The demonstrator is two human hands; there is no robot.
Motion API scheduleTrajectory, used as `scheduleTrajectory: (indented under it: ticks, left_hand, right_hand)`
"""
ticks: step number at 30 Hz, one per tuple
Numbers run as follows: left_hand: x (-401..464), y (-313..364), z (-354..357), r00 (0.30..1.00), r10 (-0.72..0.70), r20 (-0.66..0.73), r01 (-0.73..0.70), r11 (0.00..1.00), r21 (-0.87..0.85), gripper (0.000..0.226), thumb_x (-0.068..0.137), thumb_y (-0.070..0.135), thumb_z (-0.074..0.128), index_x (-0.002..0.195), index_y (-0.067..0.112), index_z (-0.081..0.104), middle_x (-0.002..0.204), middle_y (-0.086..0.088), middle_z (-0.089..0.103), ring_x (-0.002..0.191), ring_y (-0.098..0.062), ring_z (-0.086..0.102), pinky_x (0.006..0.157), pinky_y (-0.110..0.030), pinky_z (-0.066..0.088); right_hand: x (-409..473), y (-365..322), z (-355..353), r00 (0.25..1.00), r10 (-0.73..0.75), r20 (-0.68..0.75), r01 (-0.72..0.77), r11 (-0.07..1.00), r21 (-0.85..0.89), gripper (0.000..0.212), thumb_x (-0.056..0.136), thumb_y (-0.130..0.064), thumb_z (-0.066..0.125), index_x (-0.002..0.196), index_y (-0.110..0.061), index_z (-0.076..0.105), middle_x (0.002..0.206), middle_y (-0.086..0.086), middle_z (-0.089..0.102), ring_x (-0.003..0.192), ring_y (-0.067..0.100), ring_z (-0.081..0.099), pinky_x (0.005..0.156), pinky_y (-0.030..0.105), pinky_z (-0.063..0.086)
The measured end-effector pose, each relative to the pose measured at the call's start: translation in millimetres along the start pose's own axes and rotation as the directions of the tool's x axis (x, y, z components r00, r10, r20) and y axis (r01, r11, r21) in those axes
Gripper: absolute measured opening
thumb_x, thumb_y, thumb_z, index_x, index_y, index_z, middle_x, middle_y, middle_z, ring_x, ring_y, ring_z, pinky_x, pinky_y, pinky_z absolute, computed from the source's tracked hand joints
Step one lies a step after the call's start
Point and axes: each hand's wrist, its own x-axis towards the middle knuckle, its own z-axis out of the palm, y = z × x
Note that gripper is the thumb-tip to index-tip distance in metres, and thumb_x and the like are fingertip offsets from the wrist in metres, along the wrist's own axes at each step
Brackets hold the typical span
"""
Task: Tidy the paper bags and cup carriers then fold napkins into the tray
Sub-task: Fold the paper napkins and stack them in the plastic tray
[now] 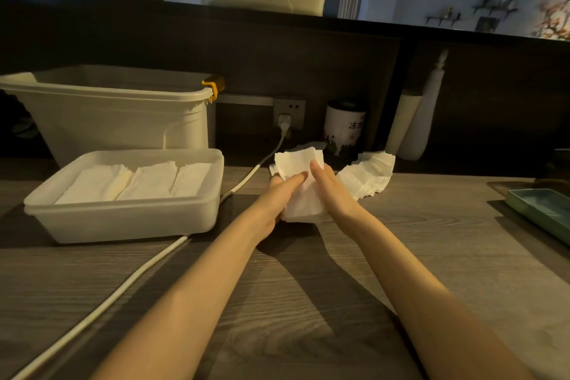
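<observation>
Both your left hand point(279, 194) and right hand point(331, 191) clasp the soft, limp napkin point(300, 182); pinch its edges lightly, since it likely tears easily.

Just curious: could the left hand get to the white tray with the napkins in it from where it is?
Probably yes. The tray sits just left of the left hand with bare table between, but that hand is holding a napkin.

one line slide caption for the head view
Both hands fold a napkin beside the tray of folded napkins.
</observation>
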Motion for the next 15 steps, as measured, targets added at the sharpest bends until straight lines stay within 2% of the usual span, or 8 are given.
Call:
scheduleTrajectory:
  ticks: [2,4,6,8,11,13,14,15]
  left_hand:
    - [0.4,-1.2,0.5,1.0,0.01,0.011,-0.01,1.0,-0.002,0.051,0.093,0.041,0.049,0.135,0.016,0.033,0.115,-0.005,0.05,0.106,-0.023,0.052,0.093,-0.038,0.045]
    - [-0.1,-1.2,1.0,0.998,0.014,-0.06,-0.016,0.999,-0.035,0.048,0.094,0.034,0.05,0.134,0.014,0.034,0.115,-0.008,0.05,0.105,-0.026,0.052,0.093,-0.041,0.047]
    - [0.7,0.2,-0.4,0.994,-0.023,-0.108,-0.001,0.976,-0.218,0.044,0.092,0.028,0.053,0.13,0.011,0.037,0.114,-0.01,0.052,0.1,-0.027,0.055,0.085,-0.042,0.05]
    - [-0.8,4.8,-3.6,0.997,-0.041,-0.061,0.006,0.879,-0.476,0.039,0.091,0.021,0.056,0.126,0.012,0.04,0.115,-0.013,0.054,0.096,-0.028,0.057,0.079,-0.044,0.05]
    - [3.3,8.6,-11.2,0.997,0.048,-0.058,-0.075,0.755,-0.652,0.045,0.086,0.008,0.06,0.127,0.012,0.043,0.121,-0.013,0.055,0.103,-0.028,0.057,0.078,-0.04,0.052]
    - [6.3,6.8,-14.8,0.985,0.116,-0.127,-0.169,0.776,-0.607,0.043,0.08,0.002,0.065,0.117,0.016,0.048,0.117,-0.009,0.055,0.102,-0.024,0.057,0.08,-0.035,0.054]
    - [6.8,4.6,-16.7,0.974,0.16,-0.158,-0.218,0.843,-0.491,0.044,0.078,0.001,0.067,0.114,0.018,0.047,0.116,-0.006,0.055,0.1,-0.02,0.058,0.08,-0.033,0.054]
    - [6.8,2.0,-18.7,0.961,0.221,-0.169,-0.264,0.916,-0.302,0.048,0.077,0.002,0.069,0.116,0.018,0.046,0.116,-0.004,0.055,0.098,-0.016,0.057,0.078,-0.03,0.054]
  right_hand:
    - [0.2,0.2,-1.8,0.997,-0.065,0.038,0.065,0.998,-0.006,0.056,0.099,-0.041,0.035,0.148,-0.022,0.014,0.147,0.002,0.031,0.124,0.016,0.04,0.095,0.026,0.033]
    - [0.5,2.2,-3.4,0.996,-0.068,0.053,0.069,0.997,-0.024,0.065,0.094,-0.039,0.05,0.147,-0.021,0.016,0.136,0.0,0.039,0.114,0.015,0.048,0.087,0.023,0.044]
    - [0.8,5.7,-5.1,0.997,-0.038,0.067,0.041,0.998,-0.051,0.071,0.089,-0.034,0.061,0.143,-0.017,0.019,0.126,-0.002,0.043,0.101,0.012,0.055,0.073,0.018,0.049]
    - [1.1,7.7,-7.8,0.998,-0.031,0.056,0.035,0.997,-0.063,0.068,0.084,-0.03,0.068,0.137,-0.016,0.027,0.123,0.001,0.048,0.095,0.009,0.058,0.065,0.018,0.052]
    - [3.0,5.4,-17.3,0.981,-0.162,-0.11,0.158,0.986,-0.046,0.058,0.081,-0.022,0.071,0.129,-0.016,0.039,0.117,-0.001,0.052,0.092,0.008,0.059,0.063,0.017,0.054]
    - [4.6,4.0,-26.8,0.955,-0.221,-0.2,0.231,0.972,0.031,0.049,0.083,-0.013,0.069,0.124,-0.018,0.043,0.113,-0.001,0.054,0.091,0.007,0.059,0.066,0.017,0.055]
    - [5.4,4.9,-31.2,0.951,-0.232,-0.206,0.249,0.967,0.061,0.048,0.083,-0.01,0.068,0.124,-0.019,0.043,0.113,0.0,0.055,0.091,0.007,0.06,0.067,0.017,0.055]
    - [6.0,6.9,-34.2,0.956,-0.232,-0.181,0.247,0.967,0.062,0.051,0.083,-0.008,0.068,0.126,-0.019,0.043,0.114,0.001,0.055,0.092,0.008,0.059,0.067,0.017,0.054]
